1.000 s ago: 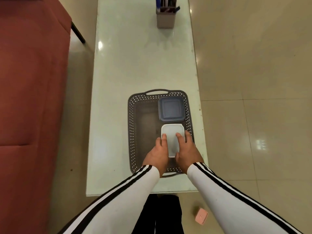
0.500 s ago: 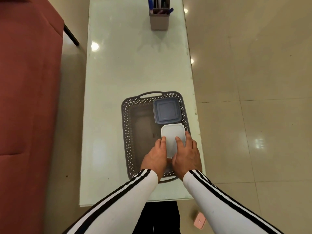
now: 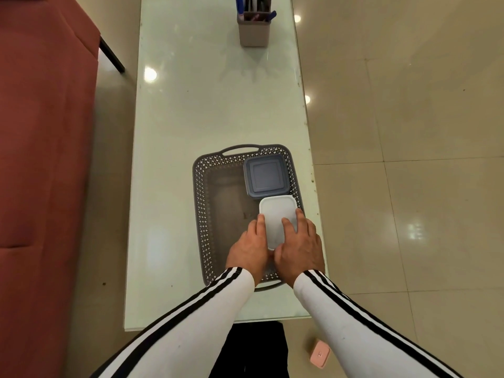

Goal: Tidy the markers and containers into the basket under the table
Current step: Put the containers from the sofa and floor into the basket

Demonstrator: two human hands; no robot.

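Over the basket (image 3: 200, 214), both hands' fingers grip white container (image 3: 278, 214), near end hidden

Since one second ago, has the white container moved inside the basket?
No. The white container keeps its place against the basket, its far edge just short of the blue-lidded container; only the camera shifted.

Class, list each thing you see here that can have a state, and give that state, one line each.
Basket: on the table, half empty.
Blue container: lid on, in the basket.
White container: lid on, held by both hands.
Marker holder: upright, markers inside.
Left hand: gripping.
Right hand: gripping.
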